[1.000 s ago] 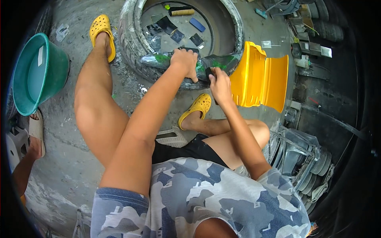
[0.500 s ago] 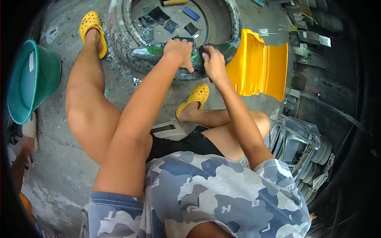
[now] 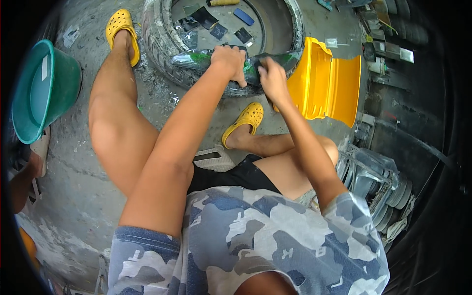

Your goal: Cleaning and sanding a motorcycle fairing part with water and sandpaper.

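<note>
Pinching the dark panel [image 3: 251, 71], on top of the tire [image 3: 156, 43], with the left hand [image 3: 228, 60]. Curling the right hand [image 3: 273, 78] over it; cannot tell around what. Maybe partly done, with green spots [image 3: 199, 57] left.

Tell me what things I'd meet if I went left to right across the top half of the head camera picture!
Green tub → left yellow shoe → left hand → right hand → yellow plastic piece.

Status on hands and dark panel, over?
Left hand on dark panel; right hand at its right half, grip hidden. Panel across near side of tire. Yellow piece close on right.
</note>
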Available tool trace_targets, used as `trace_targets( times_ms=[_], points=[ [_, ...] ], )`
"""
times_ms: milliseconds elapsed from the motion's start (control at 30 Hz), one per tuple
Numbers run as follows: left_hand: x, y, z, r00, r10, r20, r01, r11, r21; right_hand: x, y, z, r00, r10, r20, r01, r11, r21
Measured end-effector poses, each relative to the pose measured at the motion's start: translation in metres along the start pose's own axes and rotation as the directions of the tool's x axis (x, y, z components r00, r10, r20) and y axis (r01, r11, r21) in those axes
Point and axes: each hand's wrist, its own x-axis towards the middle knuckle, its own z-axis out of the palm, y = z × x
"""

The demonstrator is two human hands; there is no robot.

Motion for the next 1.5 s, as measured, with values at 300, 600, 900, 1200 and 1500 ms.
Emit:
trace_targets(
  times_ms=[300,600,900,1200,1500],
  points=[
    [0.001,0.0,0.001,1.0,0.016,-0.012,-0.016,1.0,0.019,0.005,-0.002,0.0,0.997,0.071,0.027,-0.071,0.997,-0.014],
    [0.001,-0.005,-0.001,1.0,0.015,-0.02,-0.014,0.999,0.031,-0.002,-0.007,0.003,1.0,0.013,-0.025,-0.014,0.999,-0.029],
    [0.001,0.002,-0.004,0.998,0.008,0.063,-0.01,0.999,0.037,0.001,0.003,0.0,0.995,0.094,0.016,-0.095,0.993,0.07],
    [0.019,0.009,0.004,0.971,-0.211,0.114,0.218,0.975,-0.053,0.048,0.116,-0.126,0.906,0.422,0.043,-0.417,0.867,0.272],
    [0.047,0.007,0.01,0.88,-0.42,0.221,0.448,0.889,-0.098,-0.042,0.364,-0.026,0.437,0.818,0.373,-0.897,0.369,0.241]
  ],
)
